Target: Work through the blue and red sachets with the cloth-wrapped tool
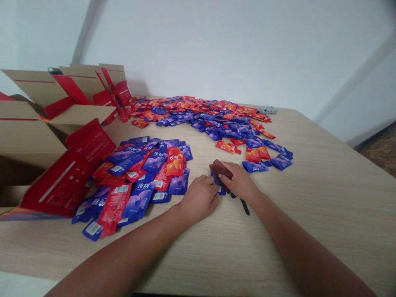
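Evidently, we work at a bench (324,198), with cardboard boxes (71,177) cut off at the left, a far pile (222,119) of red and blue sachets and a nearer heap (142,194). Our right hand (240,180) is curled round a brown object (220,168); our left hand (199,199) bends beside it, and whether that one grips anything we cannot tell. Between them a blue sachet (222,191) seems to rest on the bench, apparently being handled singly; the next move probably calls for holding it steady. Our hands hide most of it, and how the brown object relates to a thin black strip (245,207) is unclear.
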A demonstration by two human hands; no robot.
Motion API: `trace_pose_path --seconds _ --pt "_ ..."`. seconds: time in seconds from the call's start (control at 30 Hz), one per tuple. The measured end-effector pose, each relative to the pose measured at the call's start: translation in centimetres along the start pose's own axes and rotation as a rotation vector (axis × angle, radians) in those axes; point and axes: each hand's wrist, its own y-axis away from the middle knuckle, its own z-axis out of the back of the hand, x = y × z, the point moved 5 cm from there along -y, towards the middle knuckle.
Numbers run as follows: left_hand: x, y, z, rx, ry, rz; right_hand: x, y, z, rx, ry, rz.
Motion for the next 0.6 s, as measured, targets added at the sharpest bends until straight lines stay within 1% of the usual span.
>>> trace_pose_path --seconds 0.2,0.47,0.6 --pt "-0.02 -0.02 0.06 0.01 -0.003 0.005 -0.64 0.0 0.14 -0.04 0.047 -0.063" --pt "0.0 0.01 0.03 0.0 -0.001 0.004 -0.74 0.04 0.15 -0.034 0.061 -0.06" --pt "0.04 0.04 0.03 0.006 0.008 0.002 -0.47 0.08 0.22 -0.025 0.034 -0.039"
